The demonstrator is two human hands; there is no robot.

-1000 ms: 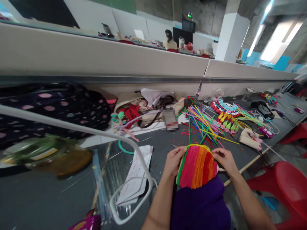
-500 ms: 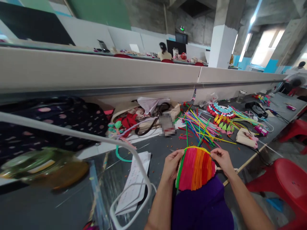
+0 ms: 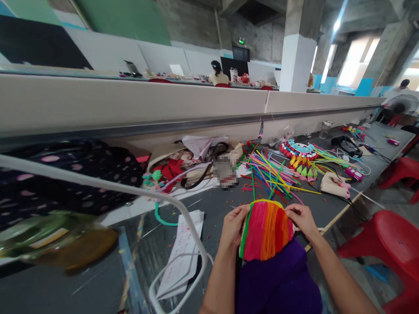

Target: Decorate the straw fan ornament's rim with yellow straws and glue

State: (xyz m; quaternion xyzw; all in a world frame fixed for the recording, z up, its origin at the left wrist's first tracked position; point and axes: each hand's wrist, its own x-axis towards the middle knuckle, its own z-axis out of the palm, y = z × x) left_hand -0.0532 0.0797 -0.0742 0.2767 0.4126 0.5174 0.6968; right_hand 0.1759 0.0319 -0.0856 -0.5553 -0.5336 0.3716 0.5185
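pink-orange-red striped fan [image 3: 266,231], red chair [image 3: 391,244]

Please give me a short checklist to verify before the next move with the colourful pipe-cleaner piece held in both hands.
1. Left hand has a grip on the left edge of the pipe-cleaner piece: ok.
2. Right hand pinches its upper right edge: ok.
3. Piece is well over the table: not ok, it sits at the table edge above the purple lap.
4. Loose pipe cleaners lie on the table just beyond the hands: ok.
5. Strips are fastened together: cannot tell.
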